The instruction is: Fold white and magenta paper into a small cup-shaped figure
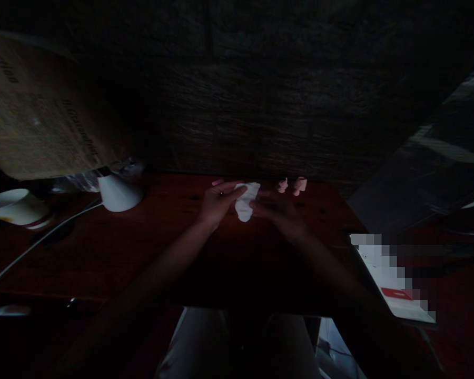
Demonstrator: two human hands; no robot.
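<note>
A small white, soft-looking piece (245, 204), narrow and elongated, is held up over the middle of the table; in this dim light I cannot tell whether it is cloth or paper. My left hand (217, 202) is closed on its upper left part, thumb lying across the front. Against its right edge are the closed fingers of my right hand (282, 213), slightly blurred. Beyond my left fingers lies a small pink item (217, 182). Two pale pink rolled or crumpled pieces, a left one (282, 185) and a right one (299, 186), sit at the table's back edge.
The dark reddish wooden table (161, 231) meets a dark wall. On the left stand a white cone-shaped lamp base (119, 193) with a cord (43, 242), a paper cup (18, 207) and a printed brown paper bag (43, 116). A phone or tablet (395, 289), partly pixelated, lies right.
</note>
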